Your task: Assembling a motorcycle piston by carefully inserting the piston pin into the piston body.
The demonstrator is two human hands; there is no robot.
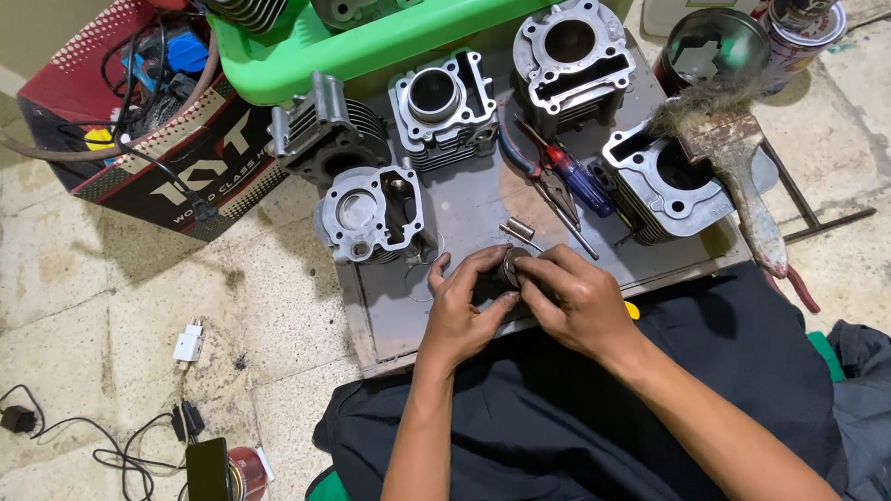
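Over steel tray [408, 312], both hands [523, 302] clasp piston [511, 270].

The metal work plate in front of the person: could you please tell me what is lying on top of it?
On the metal plate: five engine cylinder blocks, pliers, a screwdriver, a small pin. The hands cover part.

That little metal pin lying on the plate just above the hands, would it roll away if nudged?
Probably: the metal pin is a smooth short cylinder lying on its side on the flat steel plate. It looks solid, so likely stiff and heavy for its size, perhaps slippery.
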